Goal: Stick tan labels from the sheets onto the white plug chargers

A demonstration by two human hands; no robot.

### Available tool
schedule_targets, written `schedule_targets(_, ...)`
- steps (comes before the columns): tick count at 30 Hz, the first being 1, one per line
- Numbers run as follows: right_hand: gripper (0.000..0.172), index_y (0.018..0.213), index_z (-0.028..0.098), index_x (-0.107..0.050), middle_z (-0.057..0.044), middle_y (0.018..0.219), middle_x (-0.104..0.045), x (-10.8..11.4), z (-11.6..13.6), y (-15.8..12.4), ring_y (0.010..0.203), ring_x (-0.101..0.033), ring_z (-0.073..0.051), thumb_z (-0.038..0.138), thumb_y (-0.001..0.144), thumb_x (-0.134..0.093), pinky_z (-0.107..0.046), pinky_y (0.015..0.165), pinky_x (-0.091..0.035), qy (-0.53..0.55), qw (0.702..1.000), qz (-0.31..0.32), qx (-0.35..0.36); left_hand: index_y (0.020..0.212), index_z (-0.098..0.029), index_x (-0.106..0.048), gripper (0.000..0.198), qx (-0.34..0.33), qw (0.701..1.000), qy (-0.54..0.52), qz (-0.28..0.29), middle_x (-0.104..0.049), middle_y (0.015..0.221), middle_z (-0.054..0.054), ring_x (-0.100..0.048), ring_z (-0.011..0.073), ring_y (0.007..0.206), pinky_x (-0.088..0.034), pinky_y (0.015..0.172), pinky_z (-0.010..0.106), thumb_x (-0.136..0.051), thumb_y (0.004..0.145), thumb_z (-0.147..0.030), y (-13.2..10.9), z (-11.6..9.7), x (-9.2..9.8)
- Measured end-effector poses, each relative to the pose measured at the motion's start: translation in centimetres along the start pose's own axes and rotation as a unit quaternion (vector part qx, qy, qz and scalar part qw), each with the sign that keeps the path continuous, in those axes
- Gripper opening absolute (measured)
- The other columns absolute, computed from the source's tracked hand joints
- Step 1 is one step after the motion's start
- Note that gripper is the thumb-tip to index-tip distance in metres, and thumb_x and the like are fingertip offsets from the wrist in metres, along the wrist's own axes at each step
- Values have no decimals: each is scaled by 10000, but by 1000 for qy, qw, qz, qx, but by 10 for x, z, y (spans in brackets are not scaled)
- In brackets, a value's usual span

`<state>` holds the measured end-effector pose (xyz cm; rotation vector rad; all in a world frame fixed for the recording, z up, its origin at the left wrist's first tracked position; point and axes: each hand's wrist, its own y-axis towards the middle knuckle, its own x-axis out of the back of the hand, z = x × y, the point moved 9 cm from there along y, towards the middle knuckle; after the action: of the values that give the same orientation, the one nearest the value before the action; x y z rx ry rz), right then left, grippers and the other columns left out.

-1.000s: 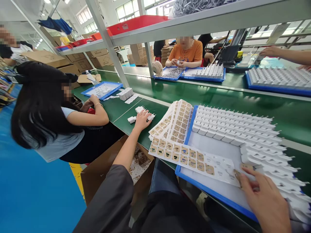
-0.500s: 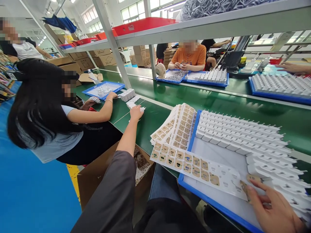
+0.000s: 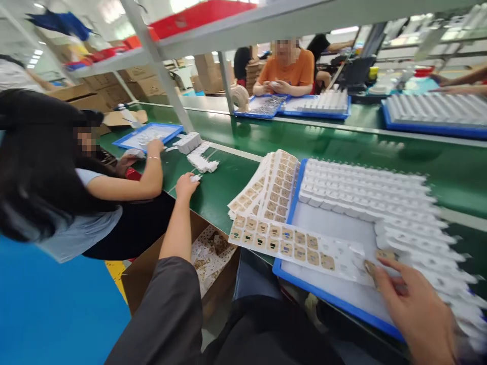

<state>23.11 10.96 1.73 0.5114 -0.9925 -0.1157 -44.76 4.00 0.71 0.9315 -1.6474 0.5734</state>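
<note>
The left hand grips a small white piece over the near edge of the green worktop, just short of a small cluster of white pieces. The right hand is over the near right part of the blue-rimmed tray, with a loose tan sticker pinched at the thumb tip; a second tan patch shows by the index fingertip, though whether it is touched is unclear.

The work looks well advanced but unfinished. Rows of white housings fill the tray's far side and run down its right side, while the near left part of its floor carries none. The sticker sheet lies across the tray's near left rim: its right end is bare backing, its left end bears two rows of tan stickers. Beside the tray, a fanned pile of sheets seems largely unused. Below the worktop edge, a cardboard box holds spent backing and scraps. Blur hides whether each housing bears a sticker.
</note>
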Motion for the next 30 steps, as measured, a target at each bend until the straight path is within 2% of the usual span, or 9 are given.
schedule_targets(4,299,1044,198,-704,-127,1067,-695,9,14,-3,695,-640,-210,424,954,-530,-375,669,-545,28,999,-22,15,1368,-124,-527,590,-7,999,10,-35,-605,1344,226,-542,417,1291,-479,1013,549,-693,834,-312,-6,-12,11)
schedule_targets(8,210,1031,192,-716,-110,1048,-701,19,23,-5,667,-604,-172,297,971,-545,-347,706,-532,29,997,-63,22,1354,-153,-552,503,-144,981,-122,-54,-681,1260,136,-627,307,1209,-498,1045,474,-622,894,-345,-54,-75,21)
schedule_targets(11,181,1046,203,-707,-96,1005,-726,10,48,-3,856,-661,-231,231,972,-545,-387,838,-533,43,995,-23,92,1217,-192,-663,359,-307,925,-220,27,-737,1123,75,-697,243,1054,-554,973,406,-588,930,-394,-140,-155,24)
schedule_targets(14,210,1113,204,-703,-101,1078,-736,-19,74,-5,988,-652,-270,212,972,-547,-438,912,-513,41,982,101,153,1149,-228,-709,297,-520,824,-189,122,-729,1191,72,-670,246,1133,-525,1034,415,-559,970,-411,-254,-239,17)
schedule_targets(17,271,1206,195,-680,-129,1246,-686,-44,85,-10,1112,-612,-307,254,957,-590,-475,954,-498,21,966,197,167,1325,-215,-625,431,-634,750,-95,161,-601,1436,115,-519,316,1370,-423,1152,510,-592,960,-443,-334,-286,-8)
schedule_targets(19,302,1232,199,-668,-134,1300,-656,-53,87,-14,1178,-578,-321,274,945,-615,-489,990,-481,18,958,228,171,1389,-191,-571,526,-647,743,-23,169,-497,1537,143,-425,367,1445,-365,1175,588,-633,936,-452,-355,-297,-32)
schedule_targets(22,319,1243,206,-660,-133,1299,-644,-58,85,-17,1187,-562,-323,282,935,-632,-491,992,-475,19,954,245,169,1400,-183,-553,505,-646,743,21,176,-487,1546,146,-443,360,1433,-347,1175,605,-598,963,-433,-362,-298,-56)
schedule_targets(25,334,1244,199,-655,-136,1263,-645,-59,85,-17,1152,-566,-329,291,922,-656,-497,958,-476,16,950,262,170,1381,-192,-566,478,-650,739,-4,177,-535,1504,138,-502,319,1378,-383,1158,542,-562,981,-452,-361,-293,-60)
schedule_targets(30,265,1167,205,-667,-109,1170,-660,-60,91,-16,1078,-588,-295,259,909,-676,-439,888,-471,40,940,287,181,1383,-181,-581,566,-620,759,-53,194,-542,1453,184,-537,337,1301,-465,1071,499,-691,897,-448,-350,-286,-57)
